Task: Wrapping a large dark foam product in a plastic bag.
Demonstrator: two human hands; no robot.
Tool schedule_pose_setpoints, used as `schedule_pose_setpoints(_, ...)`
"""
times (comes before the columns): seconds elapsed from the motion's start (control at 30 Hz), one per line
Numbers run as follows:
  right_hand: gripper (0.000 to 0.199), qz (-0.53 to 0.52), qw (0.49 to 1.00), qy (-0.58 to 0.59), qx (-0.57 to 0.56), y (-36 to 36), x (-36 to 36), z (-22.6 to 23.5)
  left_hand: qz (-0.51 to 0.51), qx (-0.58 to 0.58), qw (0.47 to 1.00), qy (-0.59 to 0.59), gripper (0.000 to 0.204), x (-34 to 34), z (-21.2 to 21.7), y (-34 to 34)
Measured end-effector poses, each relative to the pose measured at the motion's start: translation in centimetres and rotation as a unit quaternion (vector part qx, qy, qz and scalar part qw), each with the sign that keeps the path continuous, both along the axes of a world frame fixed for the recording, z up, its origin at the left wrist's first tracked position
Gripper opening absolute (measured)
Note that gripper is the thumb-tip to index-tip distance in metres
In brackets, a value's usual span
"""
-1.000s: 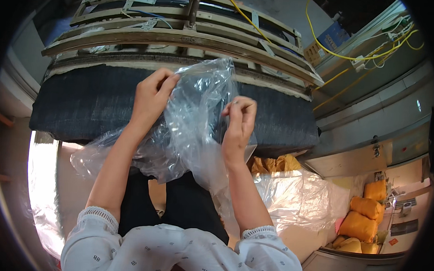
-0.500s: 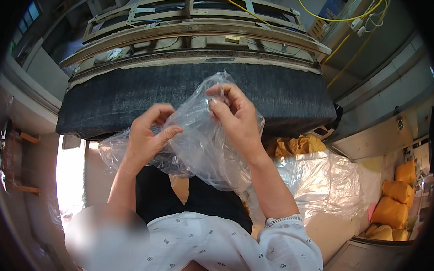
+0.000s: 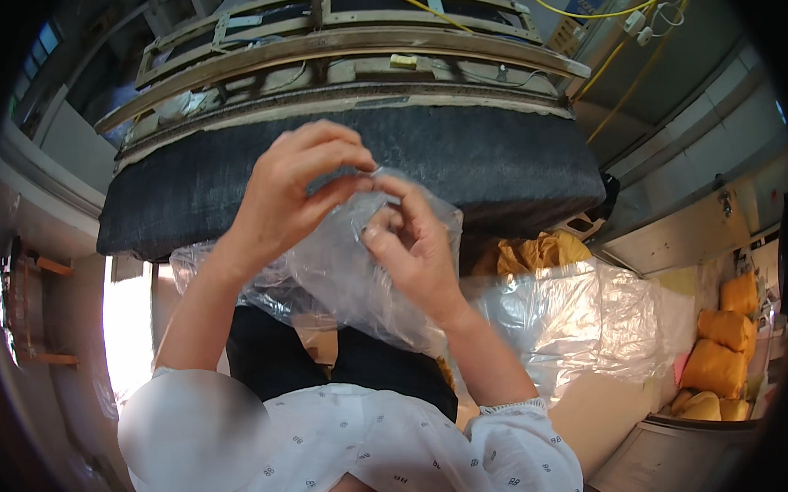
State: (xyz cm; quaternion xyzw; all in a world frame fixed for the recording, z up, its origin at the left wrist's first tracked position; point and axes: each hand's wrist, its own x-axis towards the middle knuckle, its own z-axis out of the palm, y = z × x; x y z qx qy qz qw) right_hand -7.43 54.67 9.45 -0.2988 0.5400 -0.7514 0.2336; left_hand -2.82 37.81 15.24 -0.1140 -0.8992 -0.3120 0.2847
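Note:
A large clear plastic bag (image 3: pixel 332 265) hangs crumpled in front of me, over my lap and against a dark padded bench edge (image 3: pixel 501 167). My left hand (image 3: pixel 296 186) pinches the top edge of the bag between thumb and fingertips. Close beside it, my right hand (image 3: pixel 411 247) has its fingers curled, gripping the bag's plastic near the same edge. The two sets of fingertips almost meet. Most of the bag's lower part drapes below both hands.
Clear plastic sheeting (image 3: pixel 583 313) lies to the right, with a yellow-orange cloth bundle (image 3: pixel 545 256) at its far end. Several orange bundles (image 3: pixel 720 353) are stacked far right. Behind the padded edge run wooden rails (image 3: pixel 331 57); a yellow cable (image 3: pixel 604 84) hangs at the back right.
My left hand has moved up and right to the bag's top edge and closed on it. The right hand has come slightly lower, still on the plastic.

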Motion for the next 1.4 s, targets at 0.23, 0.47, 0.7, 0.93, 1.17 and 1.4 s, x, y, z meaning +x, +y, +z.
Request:
schedule_pose_setpoints(0.23,0.037,0.110,0.988,-0.070,-0.077,-0.1,0.3,0.4,0.039,0.029,0.998,0.046,0.023,4.4,-1.3,1.4)
schedule_pose_setpoints(0.47,0.014,-0.088,0.936,-0.290,-0.177,2.9,-4.4,-3.7,-0.535,0.373,0.756,-0.063,0.011,13.1,5.2,-5.3)
schedule_pose_setpoints(0.7,0.033,0.105,0.918,0.330,0.194,6.2,2.0,-4.0,-0.091,0.335,0.901,0.261,0.028,15.8,5.0,-5.3)
schedule_pose_setpoints(0.93,0.019,-0.264,0.897,0.289,0.208,12.4,-2.5,-5.5,0.025,0.276,0.929,0.245,0.013,12.7,3.6,-5.3)
schedule_pose_setpoints(1.17,0.029,-0.462,0.759,0.373,0.266,17.3,-6.6,0.1,0.198,0.343,0.891,0.223,0.019,10.9,1.3,-8.7)
schedule_pose_setpoints(1.4,0.033,-0.623,0.491,0.361,0.491,32.3,-14.5,1.9,0.333,0.242,0.901,0.136,0.027,15.7,-6.3,-24.6)
